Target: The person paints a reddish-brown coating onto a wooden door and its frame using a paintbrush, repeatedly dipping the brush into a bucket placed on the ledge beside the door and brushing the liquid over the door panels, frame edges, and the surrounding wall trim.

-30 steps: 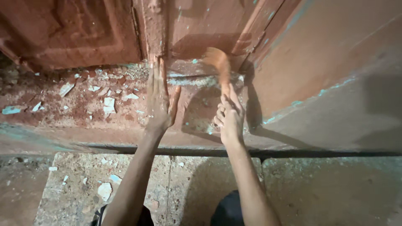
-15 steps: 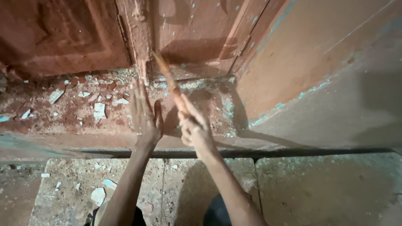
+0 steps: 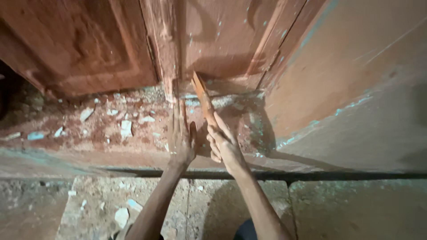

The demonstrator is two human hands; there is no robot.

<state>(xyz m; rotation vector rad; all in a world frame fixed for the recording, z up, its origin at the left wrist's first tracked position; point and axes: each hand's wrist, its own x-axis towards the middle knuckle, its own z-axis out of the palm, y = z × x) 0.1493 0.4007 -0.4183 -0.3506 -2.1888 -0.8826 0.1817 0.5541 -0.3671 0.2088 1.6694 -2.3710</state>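
Threshold [image 3: 111, 129] of reddish stone at base of wooden double door [image 3: 89, 49], littered with pale paint chips [image 3: 126, 129] and dust; chips thickest toward 9 o'clock. Door leaves meet at a worn centre stile [image 3: 164, 49], paint rubbed and flecked teal. Slanted reddish wall [image 3: 356, 89] at 3 o'clock, teal streaks along its lower edge. Dark gap below threshold, then rough grey concrete floor [image 3: 356, 209] with more pale chips at 7 o'clock. Dim warm light.

Left hand [image 3: 181, 135] flat on threshold, palm down, fingers [image 3: 178, 115] straight and close together pointing to 12 o'clock toward foot of centre stile, thumb spread out toward 3 o'clock. Holds nothing, only pressed on the dusty stone.

Right hand [image 3: 224, 144] just beside left, at its 3 o'clock, nearly touching thumb. Fingers curled tight and clamped round lower end of scraper [image 3: 202, 98], knuckles facing 9 o'clock.

Scraper: narrow flat orange-brown tool, exact kind hard to tell. Long axis from 5 o'clock at the grip up to 11 o'clock at the tip. Tip at the bottom of right door leaf, just right of centre stile, where door meets threshold; touching or just off, cannot tell. Casts dark shadow on door at its 3 o'clock. Both forearms enter from 6 o'clock.
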